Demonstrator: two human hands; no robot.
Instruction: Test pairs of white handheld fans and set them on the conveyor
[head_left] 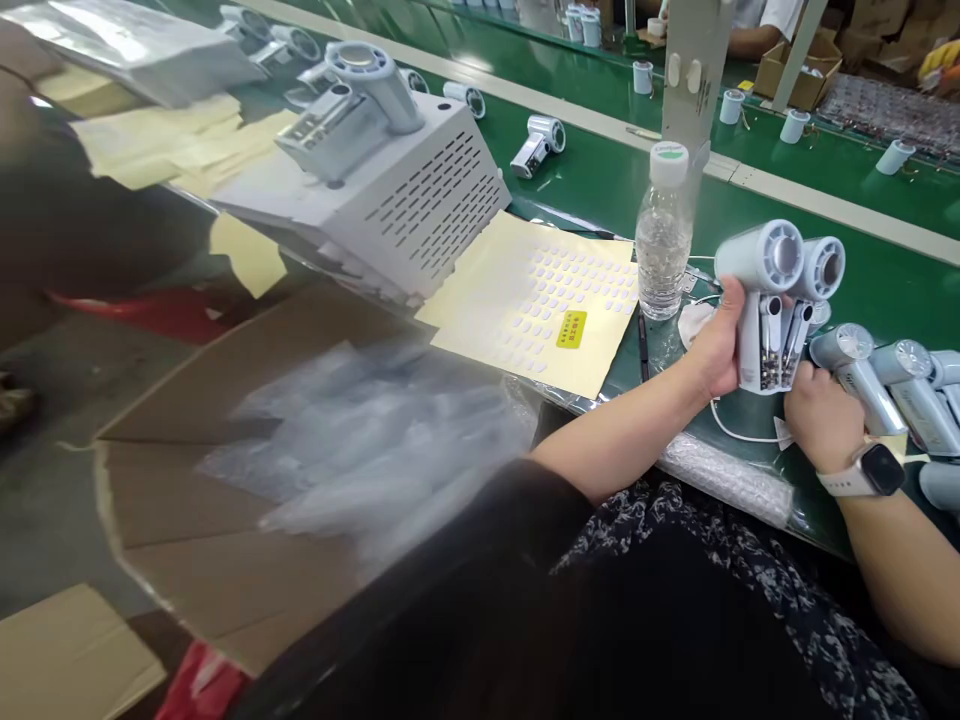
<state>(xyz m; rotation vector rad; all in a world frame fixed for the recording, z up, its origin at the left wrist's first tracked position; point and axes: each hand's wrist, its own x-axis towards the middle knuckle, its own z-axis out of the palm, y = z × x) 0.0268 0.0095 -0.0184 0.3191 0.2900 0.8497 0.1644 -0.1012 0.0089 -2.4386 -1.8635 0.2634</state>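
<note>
At the right of the head view, my left hand (716,345) is wrapped round the handle of a light-blue handheld fan (761,258). A second handheld fan (823,268) stands close against it on the right. Both handles are uncovered at the front and show their inner parts. My right hand (825,418), with a watch on the wrist, is closed just below and right of the second fan. Its fingertips are hidden, and I cannot tell what they hold. Several more handheld fans (877,395) lie beside my right hand.
A water bottle (663,240) stands left of the fans, near a yellow sticker sheet (517,320). A white vented box (427,200) carries more fan parts. An open carton (225,480) holds clear plastic bags. Bubble wrap (727,478) lies along the table edge. Behind runs a green conveyor (795,190).
</note>
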